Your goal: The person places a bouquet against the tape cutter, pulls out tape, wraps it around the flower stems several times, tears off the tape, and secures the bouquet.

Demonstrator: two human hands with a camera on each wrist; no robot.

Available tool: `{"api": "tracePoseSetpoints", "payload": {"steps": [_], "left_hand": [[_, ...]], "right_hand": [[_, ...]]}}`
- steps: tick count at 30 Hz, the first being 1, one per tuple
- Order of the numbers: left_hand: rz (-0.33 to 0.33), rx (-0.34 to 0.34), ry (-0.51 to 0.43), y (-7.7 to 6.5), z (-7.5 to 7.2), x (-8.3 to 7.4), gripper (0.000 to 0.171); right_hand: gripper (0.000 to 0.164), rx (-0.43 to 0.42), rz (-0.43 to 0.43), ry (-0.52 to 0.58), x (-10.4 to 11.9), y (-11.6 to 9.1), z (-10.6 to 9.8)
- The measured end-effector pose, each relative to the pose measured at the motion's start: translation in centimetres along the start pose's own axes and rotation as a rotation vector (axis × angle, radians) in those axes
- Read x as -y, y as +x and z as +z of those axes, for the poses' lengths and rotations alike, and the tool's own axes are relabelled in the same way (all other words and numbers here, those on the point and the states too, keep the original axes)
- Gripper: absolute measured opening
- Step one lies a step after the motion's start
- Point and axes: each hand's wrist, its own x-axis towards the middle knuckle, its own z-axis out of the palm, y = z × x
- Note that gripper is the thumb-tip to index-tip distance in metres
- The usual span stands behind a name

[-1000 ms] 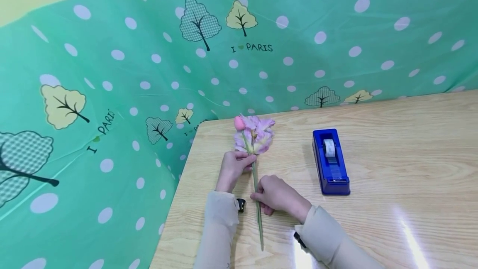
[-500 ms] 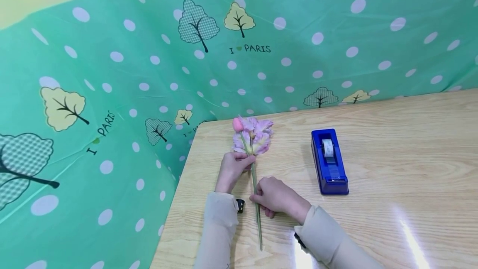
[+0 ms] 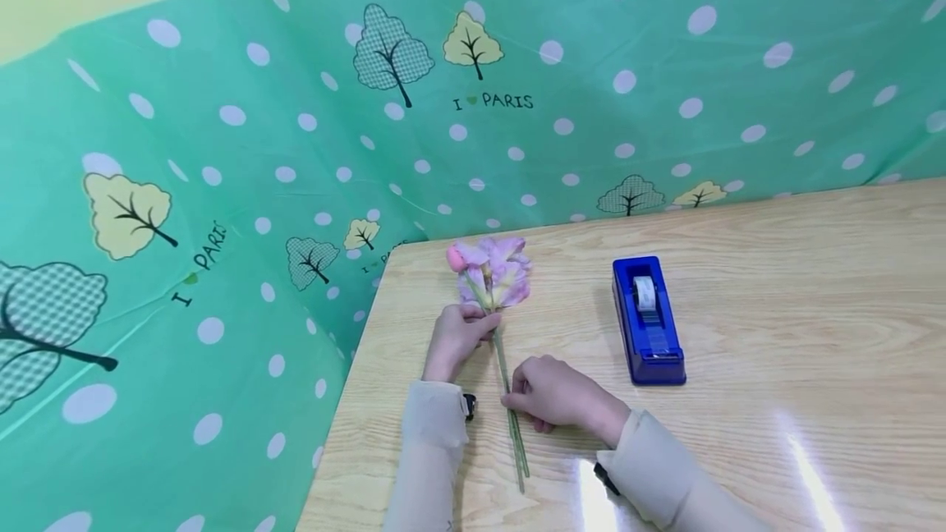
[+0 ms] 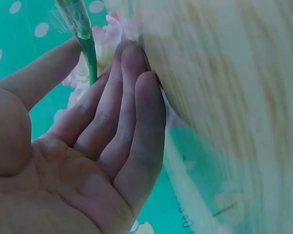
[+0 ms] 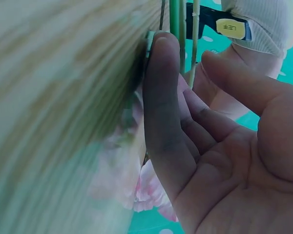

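A lilac ruffled flower (image 3: 510, 284) and a pink flower bud (image 3: 456, 259) lie together on the table, their green stems (image 3: 498, 351) running toward the near edge. My left hand (image 3: 456, 339) pinches the stems just below the blooms. In the left wrist view a green stem (image 4: 90, 58), with clear film around its upper part, passes between thumb and fingers. Lower down, my right hand (image 3: 557, 392) holds the stems lightly with thumb and bent index finger at their right side. In the right wrist view, thin stems (image 5: 194, 44) run close by the thumb tip.
A blue tape dispenser (image 3: 650, 323) with a roll of clear tape stands right of the flowers on the wooden table (image 3: 798, 294). Green dotted cloth (image 3: 244, 146) printed with trees hangs behind and along the left side.
The pink bud has shifted left and down beside the lilac flower, and the stem ends have spread slightly apart. My right hand has moved a little to the right and nearer.
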Motion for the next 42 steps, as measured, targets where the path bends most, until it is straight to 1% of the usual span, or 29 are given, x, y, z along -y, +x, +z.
{"api": "tracePoseSetpoints", "payload": {"steps": [5,10,15,17,19,21,24,28,31,36,40,42], "left_hand": [[0.025,-0.043,0.133,0.2,-0.2,0.1,0.027],[0.046,-0.097,0.274,0.2,-0.3,0.1,0.035],[0.041,-0.14,0.376,0.1,-0.4,-0.1,0.047],[0.034,-0.145,0.388,0.0,-0.5,-0.2,0.044],[0.028,-0.149,0.406,-0.1,-0.7,-0.3,0.038],[0.039,-0.149,0.429,-0.2,-1.0,-0.5,0.031],[0.056,-0.143,0.446,-0.4,-1.4,-1.0,0.03],[0.107,-0.147,0.429,-1.0,-1.8,-1.8,0.035],[0.136,-0.154,0.397,-1.5,-2.1,-2.6,0.04],[0.19,-0.151,0.351,-2.4,-2.3,-3.7,0.042],[0.29,-0.118,0.296,-3.1,-2.1,-4.6,0.042],[0.338,-0.089,0.264,-3.6,-1.8,-5.0,0.044]], "right_hand": [[0.027,0.012,-0.029,0.024,0.0,-0.4,-0.5],[0.026,0.025,-0.082,0.07,0.1,-0.6,-1.1],[0.024,0.031,-0.133,0.073,0.7,-0.7,-1.7],[0.021,0.038,-0.156,0.067,1.0,-0.9,-2.0],[0.017,0.044,-0.188,0.07,1.3,-1.0,-2.4],[0.014,0.04,-0.229,0.073,1.7,-1.1,-2.7],[0.013,0.014,-0.286,0.089,2.1,-1.2,-3.3],[0.013,-0.048,-0.328,0.092,2.4,-1.5,-4.0],[0.013,-0.09,-0.331,0.069,2.2,-2.0,-4.6],[0.018,-0.158,-0.306,0.017,1.4,-3.2,-5.8],[0.018,-0.245,-0.309,-0.035,0.5,-4.3,-6.8],[0.018,-0.275,-0.317,-0.062,0.0,-4.9,-7.2]]}}
